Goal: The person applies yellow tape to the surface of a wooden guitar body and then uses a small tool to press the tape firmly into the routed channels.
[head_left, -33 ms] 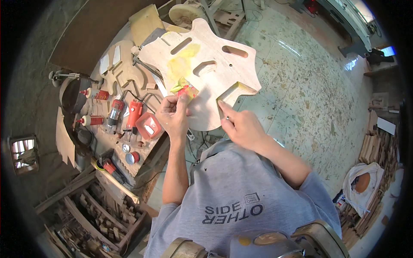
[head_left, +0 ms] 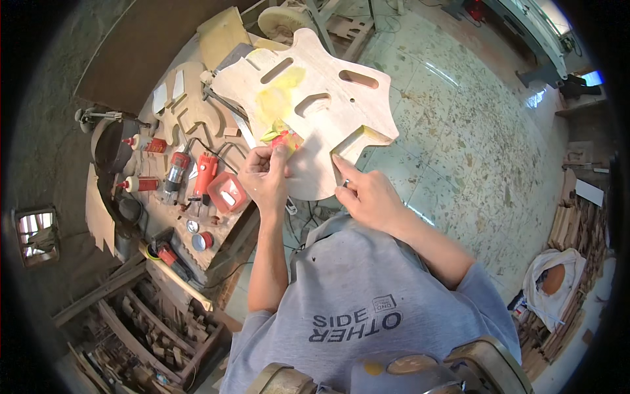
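Note:
A pale wooden guitar body (head_left: 338, 56) with several routed slots and a yellow smear lies across the edge of the workbench, its near part over my lap. My left hand (head_left: 264, 171) pinches a small crumpled packet (head_left: 287, 139) in red, yellow and green, held against the wood beside the smear. My right hand (head_left: 374, 197) is at the body's near right side. Its index finger points into the corner of the deep notch (head_left: 354, 139), and the other fingers curl around a small dark, shiny thing too tiny to name.
On the workbench (head_left: 226, 240) to the left are two glue bottles (head_left: 146, 143), red power tools (head_left: 205, 174), a red dish (head_left: 226, 192) and another cut wooden body (head_left: 207, 115). A crate of wood scraps (head_left: 164, 328) stands below left. Stacked wood (head_left: 564, 226) lines the right.
My right hand has shifted very slightly, its index fingertip still at the notch corner. My left hand, the packet and the guitar body look unmoved.

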A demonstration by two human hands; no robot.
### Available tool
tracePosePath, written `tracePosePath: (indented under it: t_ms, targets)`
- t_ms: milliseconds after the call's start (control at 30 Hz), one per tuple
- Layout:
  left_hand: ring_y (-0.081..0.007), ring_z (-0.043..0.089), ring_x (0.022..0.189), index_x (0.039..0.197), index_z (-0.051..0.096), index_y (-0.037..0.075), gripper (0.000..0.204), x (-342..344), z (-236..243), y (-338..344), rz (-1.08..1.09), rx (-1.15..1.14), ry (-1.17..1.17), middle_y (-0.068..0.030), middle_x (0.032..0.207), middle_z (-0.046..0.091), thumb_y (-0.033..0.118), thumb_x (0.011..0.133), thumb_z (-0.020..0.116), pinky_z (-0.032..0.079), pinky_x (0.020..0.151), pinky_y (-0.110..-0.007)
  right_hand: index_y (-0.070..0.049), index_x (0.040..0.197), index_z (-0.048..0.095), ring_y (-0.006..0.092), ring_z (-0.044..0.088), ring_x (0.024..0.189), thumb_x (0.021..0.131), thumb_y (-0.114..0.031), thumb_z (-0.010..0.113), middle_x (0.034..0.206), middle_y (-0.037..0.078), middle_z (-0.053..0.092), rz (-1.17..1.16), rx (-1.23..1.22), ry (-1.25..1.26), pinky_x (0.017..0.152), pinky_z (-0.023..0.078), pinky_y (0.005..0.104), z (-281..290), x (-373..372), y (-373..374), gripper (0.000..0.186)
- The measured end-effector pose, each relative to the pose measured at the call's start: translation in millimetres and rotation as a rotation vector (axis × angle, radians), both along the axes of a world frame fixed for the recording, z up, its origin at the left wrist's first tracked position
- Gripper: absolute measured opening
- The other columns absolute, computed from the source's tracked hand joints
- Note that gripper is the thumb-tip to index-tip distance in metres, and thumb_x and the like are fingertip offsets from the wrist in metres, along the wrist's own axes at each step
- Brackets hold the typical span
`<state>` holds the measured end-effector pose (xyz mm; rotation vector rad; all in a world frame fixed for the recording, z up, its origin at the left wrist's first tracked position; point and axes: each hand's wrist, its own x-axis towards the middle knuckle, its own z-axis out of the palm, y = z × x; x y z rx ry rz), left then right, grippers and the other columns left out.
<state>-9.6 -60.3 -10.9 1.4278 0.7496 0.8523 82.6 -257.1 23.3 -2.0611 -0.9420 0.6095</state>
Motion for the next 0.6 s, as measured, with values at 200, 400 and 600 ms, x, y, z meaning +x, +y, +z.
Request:
tracePosePath:
  t_ms: [200, 400, 600]
  targets:
    - [-0.0064, 0.058, 0.056, 0.091, 0.07, 0.0, 0.017, -1, 2, -2, 0.016, -0.01, 0.002, -0.0017, 0.07, 0.066, 0.012, 0.1, 0.078, 0.045, 0.056, -0.021, 0.005, 0.136, 0.069, 0.0367, 0.067, 0.058, 0.096, -0.02, 0.067, 0.07, 0.024, 0.066, -0.074, 0.097, 0.075, 0.062, 0.052, 0.046, 14, 14, 0, 0.047]
    - [-0.0043, 0.059, 0.058, 0.09, 0.071, -0.001, 0.02, 0, -3, 1, -0.014, -0.003, -0.053, -0.0013, 0.076, 0.07, 0.014, 0.101, 0.079, 0.045, 0.054, -0.019, 0.006, 0.142, 0.065, 0.0169, 0.051, 0.054, 0.099, -0.016, 0.067, 0.066, 0.017, 0.058, -0.077, 0.108, 0.091, 0.058, 0.045, 0.0348, -5, 5, 10, 0.048]
    - [-0.0046, 0.059, 0.057, 0.09, 0.07, -0.001, 0.021, -2, -3, 0, 0.013, -0.022, -0.051, -0.0015, 0.075, 0.069, 0.014, 0.1, 0.08, 0.045, 0.054, -0.019, 0.003, 0.135, 0.071, 0.0198, 0.063, 0.056, 0.096, -0.018, 0.07, 0.064, 0.017, 0.065, -0.123, 0.268, 0.222, 0.058, 0.05, 0.0392, 7, 2, 11, 0.044]
